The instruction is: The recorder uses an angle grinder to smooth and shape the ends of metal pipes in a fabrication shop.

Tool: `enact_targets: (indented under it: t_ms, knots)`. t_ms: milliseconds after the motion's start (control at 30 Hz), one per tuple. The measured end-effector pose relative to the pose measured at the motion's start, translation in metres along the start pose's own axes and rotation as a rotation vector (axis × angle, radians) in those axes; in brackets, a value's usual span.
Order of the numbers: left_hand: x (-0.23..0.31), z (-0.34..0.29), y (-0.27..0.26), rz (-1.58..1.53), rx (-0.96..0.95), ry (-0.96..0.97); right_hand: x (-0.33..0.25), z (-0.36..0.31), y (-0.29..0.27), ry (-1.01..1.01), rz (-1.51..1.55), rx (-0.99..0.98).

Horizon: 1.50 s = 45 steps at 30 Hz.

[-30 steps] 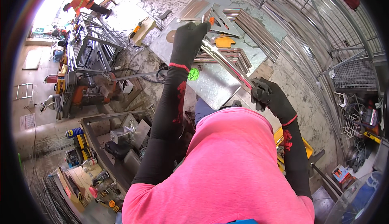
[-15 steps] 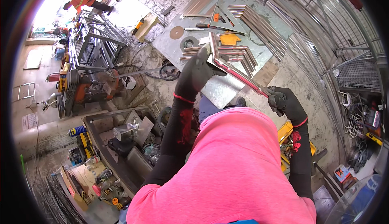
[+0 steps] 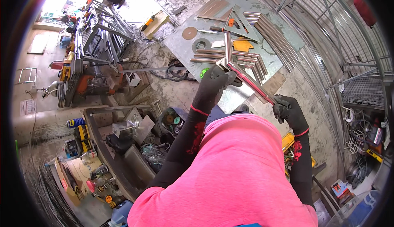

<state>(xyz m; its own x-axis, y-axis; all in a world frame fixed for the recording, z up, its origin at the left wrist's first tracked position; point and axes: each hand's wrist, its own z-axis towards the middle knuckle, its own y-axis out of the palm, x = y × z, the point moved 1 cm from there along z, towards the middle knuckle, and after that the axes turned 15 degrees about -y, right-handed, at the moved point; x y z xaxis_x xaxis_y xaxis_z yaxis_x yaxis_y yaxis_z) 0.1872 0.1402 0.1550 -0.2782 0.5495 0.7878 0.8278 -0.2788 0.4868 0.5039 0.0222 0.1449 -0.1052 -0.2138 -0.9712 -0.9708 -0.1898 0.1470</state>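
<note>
Over the steel sheet (image 3: 186, 46), left hand (image 3: 217, 79) and right hand (image 3: 287, 108) are clamping a red-edged bar (image 3: 250, 83) end to end, likely positioning it; next needs lining up with tubes (image 3: 230, 56) at 12 o'clock.

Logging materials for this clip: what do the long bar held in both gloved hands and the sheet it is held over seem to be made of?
The long straight bar, held by the left hand and right hand, looks like bright metal, likely steel or aluminium: silvery glossy faces, with a red strip along it, perhaps film. The flat grey sheet looks like dull metal plate: matte, mottled, thin-edged.
</note>
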Motion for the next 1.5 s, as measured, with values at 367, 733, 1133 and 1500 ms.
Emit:
enact_targets:
  t_ms: [367, 733, 1133, 1500]
  knots:
    - [0.008, -0.005, -0.003, 0.090, 0.013, -0.016, -0.008, 0.000, 0.016, -0.055, -0.216, 0.163]
    - [-0.004, 0.001, -0.002, 0.019, -0.044, -0.014, -0.011, -0.003, 0.013, -0.267, -0.564, 0.220]
    - [-0.066, 0.015, -0.063, -0.345, -0.108, -0.033, 0.003, 0.014, 0.018, -0.577, -0.943, 0.188]
    - [-0.062, -0.015, -0.131, 0.181, 0.550, -0.058, 0.069, 0.068, 0.059, -0.727, -1.151, 0.013]
